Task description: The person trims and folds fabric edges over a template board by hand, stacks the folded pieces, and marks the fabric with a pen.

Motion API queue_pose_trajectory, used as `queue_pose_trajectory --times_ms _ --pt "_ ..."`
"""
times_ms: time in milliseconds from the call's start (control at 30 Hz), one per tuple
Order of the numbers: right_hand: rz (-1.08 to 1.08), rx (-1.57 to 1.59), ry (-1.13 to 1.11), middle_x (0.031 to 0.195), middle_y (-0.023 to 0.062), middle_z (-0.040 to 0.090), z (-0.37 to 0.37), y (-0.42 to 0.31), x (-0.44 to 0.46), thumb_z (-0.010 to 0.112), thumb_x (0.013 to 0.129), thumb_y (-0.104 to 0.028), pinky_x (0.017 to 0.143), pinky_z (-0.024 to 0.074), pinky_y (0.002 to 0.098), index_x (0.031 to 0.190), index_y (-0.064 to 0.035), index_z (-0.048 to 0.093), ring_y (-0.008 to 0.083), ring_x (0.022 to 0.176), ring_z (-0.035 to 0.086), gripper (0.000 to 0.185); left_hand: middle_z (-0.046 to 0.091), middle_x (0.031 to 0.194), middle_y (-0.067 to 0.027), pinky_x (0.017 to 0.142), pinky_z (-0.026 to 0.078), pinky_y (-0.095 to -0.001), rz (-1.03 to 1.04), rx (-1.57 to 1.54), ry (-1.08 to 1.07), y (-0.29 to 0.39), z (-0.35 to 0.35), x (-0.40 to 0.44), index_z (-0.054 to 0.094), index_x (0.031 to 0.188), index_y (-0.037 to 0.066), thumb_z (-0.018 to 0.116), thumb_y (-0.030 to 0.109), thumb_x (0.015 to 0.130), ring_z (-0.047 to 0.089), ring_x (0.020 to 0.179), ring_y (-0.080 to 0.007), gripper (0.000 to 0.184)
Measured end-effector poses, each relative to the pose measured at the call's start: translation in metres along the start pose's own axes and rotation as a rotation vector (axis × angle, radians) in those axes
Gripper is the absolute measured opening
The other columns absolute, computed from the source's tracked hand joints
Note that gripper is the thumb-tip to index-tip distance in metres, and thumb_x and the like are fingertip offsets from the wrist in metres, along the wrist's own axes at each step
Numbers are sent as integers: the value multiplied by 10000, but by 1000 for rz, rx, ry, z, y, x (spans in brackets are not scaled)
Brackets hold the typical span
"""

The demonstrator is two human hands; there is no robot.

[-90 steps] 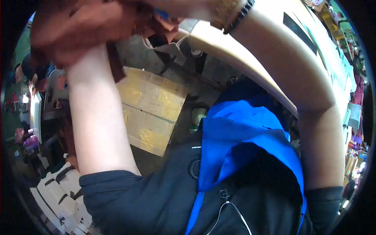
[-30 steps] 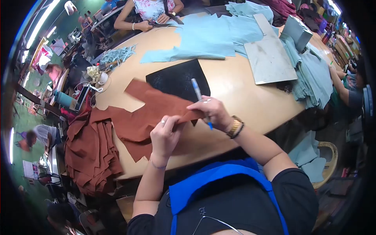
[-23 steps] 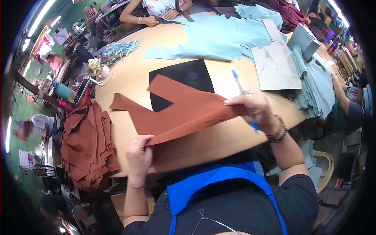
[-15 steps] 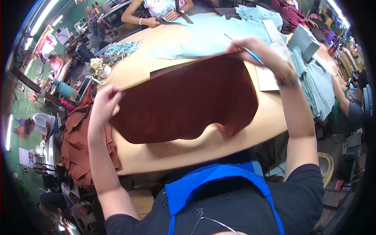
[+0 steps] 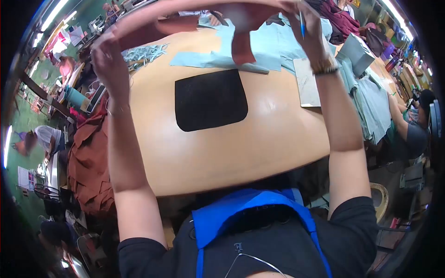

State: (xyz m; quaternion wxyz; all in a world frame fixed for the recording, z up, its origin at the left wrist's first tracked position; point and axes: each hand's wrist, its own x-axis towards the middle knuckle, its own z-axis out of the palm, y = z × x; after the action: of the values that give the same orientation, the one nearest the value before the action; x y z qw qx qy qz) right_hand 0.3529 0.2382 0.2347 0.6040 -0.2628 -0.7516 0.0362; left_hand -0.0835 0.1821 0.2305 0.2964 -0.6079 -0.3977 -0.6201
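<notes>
A reddish-brown piece of leather (image 5: 243,46) is stretched high above the table, blurred by motion, with part of it beyond the top of the view. At its left end, my left hand (image 5: 109,60) grips the edge. My right hand (image 5: 303,32) pinches the opposite end and also keeps a blue-and-white pen (image 5: 302,24) between its fingers. Below, a black flat panel (image 5: 211,99) with rounded front corners lies on the tan table (image 5: 208,157), touched by neither hand.
Pale blue leather sheets (image 5: 269,48) cover the table's far side, with thin blue scraps (image 5: 146,55) to their left. A white board (image 5: 307,83) lies at right. Brown pieces (image 5: 90,162) are heaped at left. A co-worker's hand (image 5: 214,19) shows at the far side.
Both hands have risen and carried the brown leather up and away from me. The black panel, mostly covered before, is now in full view on the table.
</notes>
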Motion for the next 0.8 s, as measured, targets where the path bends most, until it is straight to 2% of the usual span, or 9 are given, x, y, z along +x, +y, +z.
queue_pose_trajectory --times_ms 33,67,133,200,267,333,600,733,800 --pt "-169 -173 14 1052 88 727 1 11 -27 518 840 106 844 539 283 1112 -37 671 141 942 690 344 682 1079 -128 923 493 -318 18 -69 -68 8 -11 -32 616 1029 15 613 109 967 655 1020 -217 113" --pt "-33 -130 -34 986 122 723 4 18 -59 556 835 90 807 540 308 1093 -47 683 183 911 695 319 682 1082 -130 914 494 -326 37 -141 -137 16 -21 -69 601 1035 15 616 84 967 652 1019 -214 98" --pt "206 76 -122 1143 135 700 10 25 -128 545 797 126 858 528 292 1082 -28 675 172 1011 668 349 670 1116 -140 956 487 -339 -151 -222 -351 33 -41 -138 601 1011 17 587 -16 937 637 1102 -242 82" --pt "422 143 -261 1127 133 703 14 29 -192 561 793 123 813 527 273 1053 -4 671 167 959 677 310 673 1100 -141 932 502 -340 -392 -299 -542 33 -64 -212 603 984 36 585 -104 863 652 1040 -250 186" --pt "465 20 -374 1021 133 711 15 23 -245 611 800 95 753 547 307 1037 -64 680 186 868 688 293 679 1062 -143 894 519 -367 -637 -248 -777 49 -92 -254 633 981 44 626 -14 854 653 1036 -281 140" --pt "353 -242 -562 1052 149 706 8 -2 -268 632 738 72 799 553 349 980 -58 681 282 919 676 279 687 1060 -129 883 512 -387 -508 -132 -874 64 -109 -264 651 937 45 655 2 823 647 1014 -305 122" --pt "340 -338 -603 1055 104 716 -28 -53 -301 656 636 69 867 526 382 952 -68 692 289 987 652 347 690 1013 -95 901 482 -418 -348 -39 -955 119 -153 -257 659 877 55 681 20 771 632 1003 -296 114" --pt "235 -340 -477 953 112 720 -63 -55 -286 683 724 -22 740 546 404 963 -72 697 304 841 680 244 686 1000 -85 900 477 -418 -347 -76 -947 133 -169 -262 656 859 66 677 23 736 624 1010 -297 132" --pt "229 -683 -391 862 152 693 -101 -25 -279 693 818 -181 690 535 419 994 -76 697 334 788 668 206 685 995 -80 905 473 -419 -336 -83 -944 137 -174 -265 654 850 70 672 25 718 620 1019 -298 140"
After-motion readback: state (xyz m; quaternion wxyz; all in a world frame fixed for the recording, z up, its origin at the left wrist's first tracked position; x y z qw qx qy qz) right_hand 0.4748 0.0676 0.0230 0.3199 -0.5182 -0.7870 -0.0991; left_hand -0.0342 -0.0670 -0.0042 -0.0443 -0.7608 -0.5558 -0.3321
